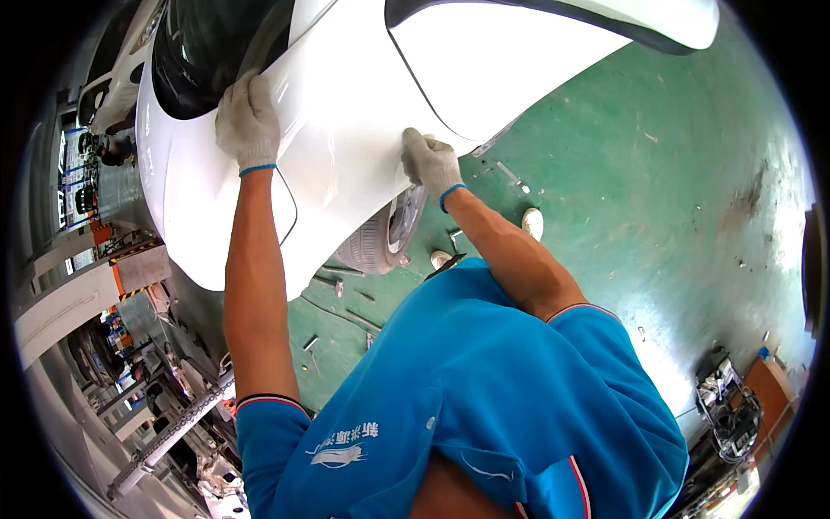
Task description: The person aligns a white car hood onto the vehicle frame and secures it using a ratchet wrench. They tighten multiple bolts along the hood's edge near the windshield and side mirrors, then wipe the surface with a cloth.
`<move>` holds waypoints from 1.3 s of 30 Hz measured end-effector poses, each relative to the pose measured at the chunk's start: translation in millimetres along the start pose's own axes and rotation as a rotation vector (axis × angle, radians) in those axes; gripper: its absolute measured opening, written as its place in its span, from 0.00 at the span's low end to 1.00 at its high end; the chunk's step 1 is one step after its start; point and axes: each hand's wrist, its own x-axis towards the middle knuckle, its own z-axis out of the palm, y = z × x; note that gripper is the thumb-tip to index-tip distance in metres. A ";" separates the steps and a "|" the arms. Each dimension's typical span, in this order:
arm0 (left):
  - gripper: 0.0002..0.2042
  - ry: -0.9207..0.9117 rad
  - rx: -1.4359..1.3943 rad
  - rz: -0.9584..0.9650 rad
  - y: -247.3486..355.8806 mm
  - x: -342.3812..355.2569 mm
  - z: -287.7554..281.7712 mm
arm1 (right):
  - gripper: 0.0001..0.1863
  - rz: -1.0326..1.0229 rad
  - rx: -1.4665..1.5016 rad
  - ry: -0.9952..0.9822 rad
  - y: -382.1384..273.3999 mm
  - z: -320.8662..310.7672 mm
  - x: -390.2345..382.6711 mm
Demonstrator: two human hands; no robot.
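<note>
A white car [324, 164] fills the upper middle, its painted panel in front of me. My left hand [248, 123], in a pale knitted glove, rests on the panel at the edge of the dark window glass [203, 60], fingers extended and slightly bent. Lower and to the right, my right hand [430, 163] wears a matching glove with a blue cuff. Its fingers are curled beside the wheel arch edge, just above the wheel [380, 232]. Whatever its fingers hold, if anything, is hidden. Between the hands runs the curved white bodywork.
On the green floor [622, 173] lie several metal hand tools, among them a hammer-like tool [328, 284] by the tyre and a silver bar [513, 176] at right. Car parts [726, 406] are piled at the lower right. A white post [69, 316] and clutter stand left.
</note>
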 end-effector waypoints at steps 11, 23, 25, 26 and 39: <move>0.23 -0.025 0.071 0.000 21.3 -24.3 -21.9 | 0.30 -0.185 -1.157 -0.265 62.7 -182.3 -18.5; 0.23 -1.512 0.087 -0.532 57.4 -574.1 -52.2 | 0.11 0.589 -0.529 0.731 185.8 -592.7 -195.9; 0.20 -1.454 0.048 -0.866 50.6 -632.5 -79.3 | 0.10 0.564 -0.490 0.633 173.1 -577.1 -172.3; 0.19 -1.426 0.104 -0.780 50.0 -652.4 -89.9 | 0.09 0.586 -0.446 0.563 163.4 -562.8 -152.4; 0.27 -0.765 -0.684 -0.918 112.3 -602.3 -73.2 | 0.18 0.089 -0.942 0.040 131.9 -229.3 -135.1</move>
